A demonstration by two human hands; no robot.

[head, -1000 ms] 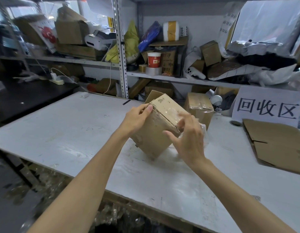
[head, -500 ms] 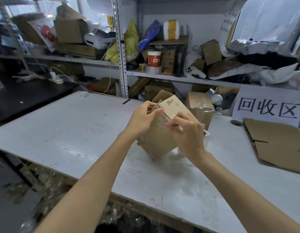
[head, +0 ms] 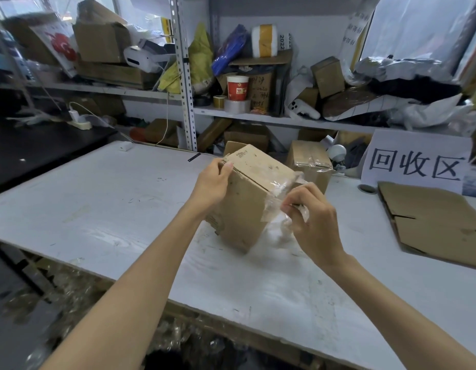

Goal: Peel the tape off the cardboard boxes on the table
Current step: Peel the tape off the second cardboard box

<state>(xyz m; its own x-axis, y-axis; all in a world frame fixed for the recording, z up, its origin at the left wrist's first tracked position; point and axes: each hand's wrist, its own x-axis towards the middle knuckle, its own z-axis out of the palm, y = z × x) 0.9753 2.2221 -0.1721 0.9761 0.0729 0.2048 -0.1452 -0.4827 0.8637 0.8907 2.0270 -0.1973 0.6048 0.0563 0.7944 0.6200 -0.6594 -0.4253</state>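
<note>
A brown cardboard box [head: 247, 201] stands tilted on one corner on the white table [head: 103, 209]. My left hand [head: 212, 182] grips its upper left edge. My right hand [head: 311, 217] pinches a strip of clear tape [head: 278, 198] that runs from the box's top right edge down to my fingers, partly lifted off the cardboard. A second taped cardboard box [head: 310, 162] sits behind, near the table's far edge.
A flattened cardboard sheet [head: 434, 222] lies at the right of the table, below a white sign with black characters [head: 415, 161]. Cluttered metal shelves [head: 186, 76] stand behind the table. Crumpled clear tape lies on the floor [head: 71, 297] under the near edge.
My right hand has moved down and to the right, drawing the clear tape away from the box's top. The box has turned a little under my left hand.
</note>
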